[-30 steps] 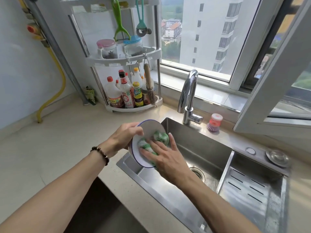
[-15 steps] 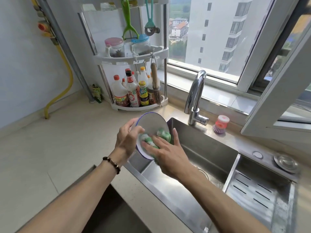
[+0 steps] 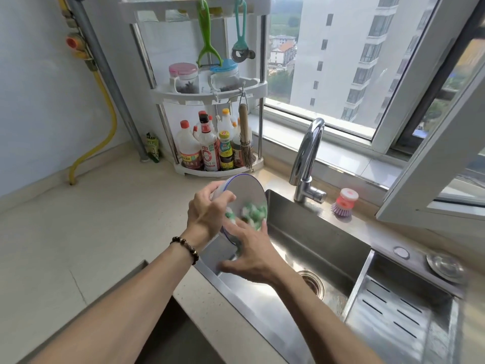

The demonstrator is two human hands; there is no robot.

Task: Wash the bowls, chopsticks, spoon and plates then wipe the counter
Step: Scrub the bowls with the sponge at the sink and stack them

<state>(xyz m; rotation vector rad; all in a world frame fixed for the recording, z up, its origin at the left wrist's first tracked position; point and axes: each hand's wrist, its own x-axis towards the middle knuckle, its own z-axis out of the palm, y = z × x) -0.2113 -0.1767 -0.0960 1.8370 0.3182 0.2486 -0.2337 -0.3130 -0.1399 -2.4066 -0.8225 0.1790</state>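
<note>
A white bowl with a blue rim is held tilted on its side over the left end of the steel sink. My left hand grips its rim from the left, thumb inside. My right hand presses a green and white sponge against the bowl's inside; the sponge is blurred. No other bowls, chopsticks, spoon or plates are visible.
A chrome tap stands behind the sink, with a pink dish brush to its right. A corner rack of sauce bottles sits at the back. The beige counter stretches left. A drain tray fills the sink's right part.
The sponge hand has slid lower and to the right inside the bowl. The bowl has tipped more upright, and my left hand's grip has shifted round the rim.
</note>
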